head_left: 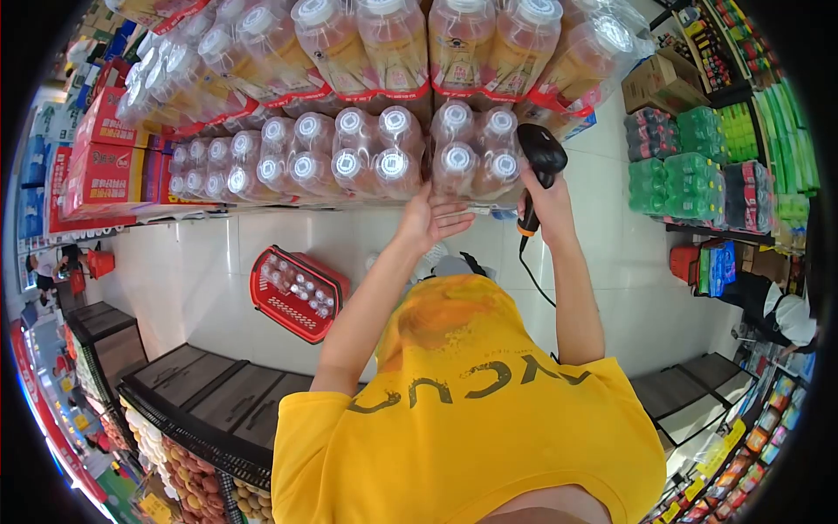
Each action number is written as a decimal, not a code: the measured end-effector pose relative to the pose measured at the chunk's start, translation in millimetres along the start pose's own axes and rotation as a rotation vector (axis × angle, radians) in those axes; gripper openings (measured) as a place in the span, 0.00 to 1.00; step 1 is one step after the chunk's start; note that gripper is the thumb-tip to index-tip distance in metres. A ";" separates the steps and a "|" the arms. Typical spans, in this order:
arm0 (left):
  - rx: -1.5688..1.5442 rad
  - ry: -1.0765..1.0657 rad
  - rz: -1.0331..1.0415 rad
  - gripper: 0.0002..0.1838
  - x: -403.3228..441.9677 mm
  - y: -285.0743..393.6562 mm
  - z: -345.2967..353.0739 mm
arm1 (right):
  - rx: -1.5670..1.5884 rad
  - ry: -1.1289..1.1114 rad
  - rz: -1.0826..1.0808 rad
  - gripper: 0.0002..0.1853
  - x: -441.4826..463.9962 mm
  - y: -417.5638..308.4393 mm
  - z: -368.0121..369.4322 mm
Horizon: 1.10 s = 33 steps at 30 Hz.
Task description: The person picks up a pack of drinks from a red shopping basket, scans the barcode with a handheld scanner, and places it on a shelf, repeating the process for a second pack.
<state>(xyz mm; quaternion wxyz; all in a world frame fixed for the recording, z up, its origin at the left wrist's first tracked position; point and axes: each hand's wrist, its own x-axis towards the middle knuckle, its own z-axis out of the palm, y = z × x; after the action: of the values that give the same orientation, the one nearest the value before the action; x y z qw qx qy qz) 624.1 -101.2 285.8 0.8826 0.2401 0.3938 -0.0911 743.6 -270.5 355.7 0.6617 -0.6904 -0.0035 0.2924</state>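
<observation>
Loosely open, the left hand (430, 220) is hovering beside a shrink-wrapped bottle pack (457, 159), likely heavy, slick, best held underneath, the right hand (550, 208) gripping a barcode scanner (542, 150).

Green bottle packs (694, 188), pale tiled floor (209, 271)

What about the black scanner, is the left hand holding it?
No, the right hand is holding the black scanner, and the left hand is open by the bottles.
</observation>
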 end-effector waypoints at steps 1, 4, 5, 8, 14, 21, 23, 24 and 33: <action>-0.010 -0.009 0.015 0.31 -3.4 -3.0 -2.8 | 0.062 -0.001 0.030 0.17 4.3 5.8 -1.4; -0.097 -0.016 0.004 0.24 -3.5 -3.1 -19.2 | 0.292 0.011 0.103 0.19 15.5 23.5 8.3; -0.142 -0.015 -0.008 0.22 -2.5 -3.4 -27.2 | 0.350 0.007 0.123 0.19 18.2 27.4 9.8; -0.215 0.116 0.162 0.18 -16.7 6.5 -62.6 | 0.383 -0.027 0.140 0.19 23.3 34.5 14.0; 0.155 0.243 0.412 0.14 -23.5 53.7 -100.1 | 0.397 -0.034 0.190 0.18 25.1 35.4 21.8; 0.159 0.354 0.419 0.19 -44.0 28.5 -98.1 | 0.376 -0.010 0.084 0.19 20.3 39.7 10.8; 0.210 0.373 0.393 0.19 -43.8 -5.6 -130.1 | 0.305 0.085 0.031 0.16 9.6 47.9 1.2; 0.220 0.463 0.357 0.18 -39.3 -22.6 -155.3 | 0.242 0.133 0.003 0.15 4.3 57.5 -8.0; 0.432 1.312 0.113 0.14 -81.6 -208.2 -424.0 | -0.110 0.052 0.261 0.10 -64.0 139.0 -39.3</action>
<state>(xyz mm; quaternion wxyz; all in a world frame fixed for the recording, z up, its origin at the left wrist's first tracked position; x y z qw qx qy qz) 220.2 -74.1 29.1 0.3978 0.4360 0.8061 0.0427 653.5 -348.7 252.1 0.5790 -0.7275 0.0874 0.3575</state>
